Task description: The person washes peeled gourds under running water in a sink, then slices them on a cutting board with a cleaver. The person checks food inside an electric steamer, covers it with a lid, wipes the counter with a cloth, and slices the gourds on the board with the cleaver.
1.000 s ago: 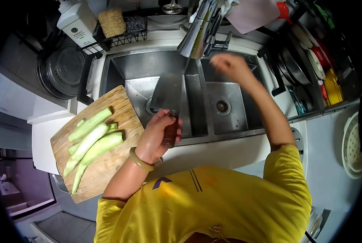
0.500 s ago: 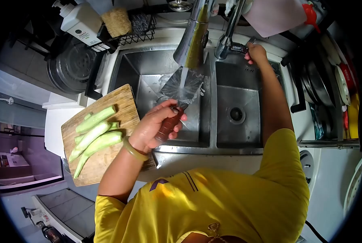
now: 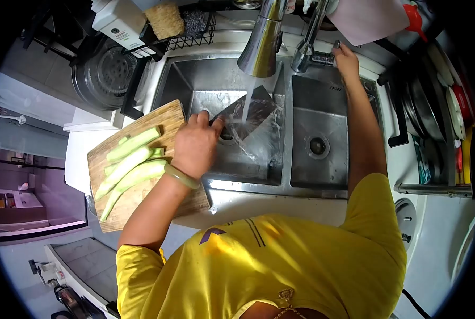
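My left hand [image 3: 196,144] is closed around the handle of a cleaver, its back turned up so that the handle is hidden. The broad dark blade of the cleaver [image 3: 256,109] is tilted inside the left sink basin [image 3: 195,77]. Water [image 3: 246,106] from the faucet spout [image 3: 259,50] runs onto the blade and spreads off it. At the right, my right hand [image 3: 346,59] grips the faucet lever [image 3: 324,58], fingers curled over its end. Pale green peeled gourds [image 3: 127,167] lie on a wooden cutting board [image 3: 189,199], left of my left hand.
The right basin [image 3: 317,109] has a drain. A wire rack [image 3: 189,40] with scrubbers and a white pump bottle [image 3: 119,26] stand behind the left basin. Clear round lids [image 3: 105,77] lean at the left. Pans and boards [image 3: 423,111] fill a rack at the right.
My left hand has rolled over from palm up to back up, turning the cleaver's blade under the water. My right hand stays at the faucet lever. The view has shifted slightly.
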### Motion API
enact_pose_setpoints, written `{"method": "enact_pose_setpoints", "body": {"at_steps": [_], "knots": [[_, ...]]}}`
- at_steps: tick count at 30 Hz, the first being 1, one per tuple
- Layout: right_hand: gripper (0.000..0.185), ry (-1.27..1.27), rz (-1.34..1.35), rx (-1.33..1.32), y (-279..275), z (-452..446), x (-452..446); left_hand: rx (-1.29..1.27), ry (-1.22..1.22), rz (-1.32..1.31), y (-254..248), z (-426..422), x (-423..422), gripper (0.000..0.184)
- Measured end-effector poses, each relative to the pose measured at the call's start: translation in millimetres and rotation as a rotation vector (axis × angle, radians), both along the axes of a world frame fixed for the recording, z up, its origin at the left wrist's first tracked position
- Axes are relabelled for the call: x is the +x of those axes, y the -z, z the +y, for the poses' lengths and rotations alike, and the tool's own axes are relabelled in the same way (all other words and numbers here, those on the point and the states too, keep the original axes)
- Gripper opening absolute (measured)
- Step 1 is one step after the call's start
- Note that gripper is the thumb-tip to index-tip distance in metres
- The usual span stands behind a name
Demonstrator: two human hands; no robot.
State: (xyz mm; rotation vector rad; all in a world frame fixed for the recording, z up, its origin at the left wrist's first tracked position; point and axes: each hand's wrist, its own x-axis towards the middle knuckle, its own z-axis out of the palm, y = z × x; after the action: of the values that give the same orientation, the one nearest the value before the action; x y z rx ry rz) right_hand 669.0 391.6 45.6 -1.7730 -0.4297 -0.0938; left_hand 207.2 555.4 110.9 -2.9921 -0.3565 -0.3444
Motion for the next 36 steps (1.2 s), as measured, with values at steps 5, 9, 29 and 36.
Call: {"method": "enact_pose_setpoints", "body": {"at_steps": [5,9,29,36], "knots": [[0.041,0.006,-0.261,-0.142,14.2,-7.0,-16.2,-0.157,-0.158,0.073,2.4,-4.4,-4.0,0.046],[0.044,-0.719,0.226,-0.242,-0.8,-30.7,-149.6,-1.342,-0.469,0.051,34.0,3.5,-19.2,0.034],[0.025,-0.720,0.716,-0.343,-62.1,-0.4,-416.7,0.024,-0.660,-0.345,61.3,63.1,-273.2,0.082],[0.025,-0.829,0.259,-0.628,-65.6,28.9,-467.2,-0.032,-0.408,-0.216,60.8,142.0,-275.8,0.079]]}}
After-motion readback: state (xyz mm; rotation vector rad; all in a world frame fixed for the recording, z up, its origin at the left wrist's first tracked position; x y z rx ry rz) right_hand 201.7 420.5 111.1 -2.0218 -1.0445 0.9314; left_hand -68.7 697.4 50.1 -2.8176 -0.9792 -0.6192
